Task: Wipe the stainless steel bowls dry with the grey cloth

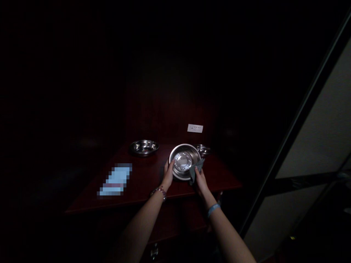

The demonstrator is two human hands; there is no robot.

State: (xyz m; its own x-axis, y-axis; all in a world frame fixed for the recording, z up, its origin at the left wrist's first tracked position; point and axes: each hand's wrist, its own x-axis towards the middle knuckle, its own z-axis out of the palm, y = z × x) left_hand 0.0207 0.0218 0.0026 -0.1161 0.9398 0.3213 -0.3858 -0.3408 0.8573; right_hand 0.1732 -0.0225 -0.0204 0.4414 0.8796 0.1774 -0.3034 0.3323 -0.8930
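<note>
A shiny steel bowl [183, 161] is held up over the dark red wooden surface [145, 182], tilted so that its inside faces me. My left hand [168, 175] grips its left rim, the thumb over the edge and the fingers behind. On the right side, my right hand [200, 179] pinches a grey-green cloth [195, 171] against the bowl's rim. Behind the held bowl, to the right, stands a smaller steel bowl [203, 149]. A wide, shallow steel bowl [144, 148] sits at the back left.
A pixelated light-blue rectangle [116, 179] lies at the left of the surface. A white wall socket [195, 128] is on the back panel. Below the front edge is a drawer with a metal handle [154, 251]. A dark-framed pale panel [312, 135] stands at right.
</note>
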